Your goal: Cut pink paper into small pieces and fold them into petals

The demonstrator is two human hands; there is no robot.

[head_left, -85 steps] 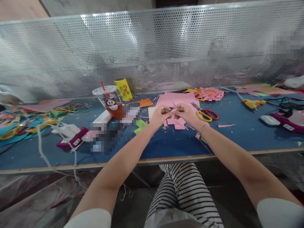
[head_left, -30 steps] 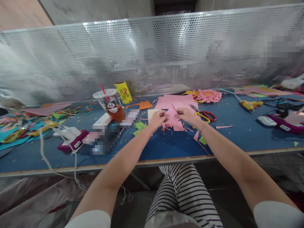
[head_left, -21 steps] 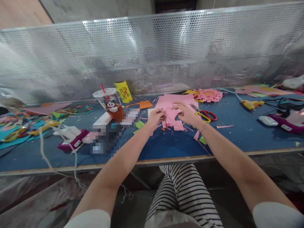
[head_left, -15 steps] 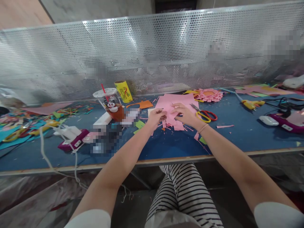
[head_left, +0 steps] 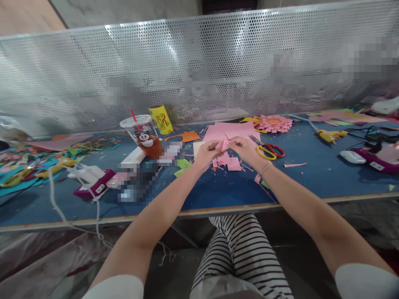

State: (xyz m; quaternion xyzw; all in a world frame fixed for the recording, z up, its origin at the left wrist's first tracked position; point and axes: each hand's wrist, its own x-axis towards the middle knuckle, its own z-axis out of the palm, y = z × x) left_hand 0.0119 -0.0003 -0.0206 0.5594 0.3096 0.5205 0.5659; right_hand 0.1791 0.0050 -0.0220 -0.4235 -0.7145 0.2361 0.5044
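Observation:
Between my two hands is a small pink paper piece (head_left: 223, 144), folded to a point. My left hand (head_left: 208, 154) pinches its left side, and my right hand (head_left: 243, 149) grips its right side with the fingers closed. Under and behind them lies a large pink paper sheet (head_left: 215, 129) on the blue table. Small cut pink paper squares (head_left: 233, 163) and thin scraps are scattered just below my hands. Scissors (head_left: 269, 151) with red and yellow handles rest right beside my right hand.
A plastic cup (head_left: 144, 138) with a brown drink and red straw stands to the left, near a yellow box (head_left: 161, 118). A pink paper rosette (head_left: 274, 123) lies behind the scissors. A yellow glue gun (head_left: 331, 135) is at right. A perforated metal screen (head_left: 174, 62) closes the back.
The small pink paper now shows as a folded, pointed shape between my fingers. My hands have turned slightly and stay over the same spot.

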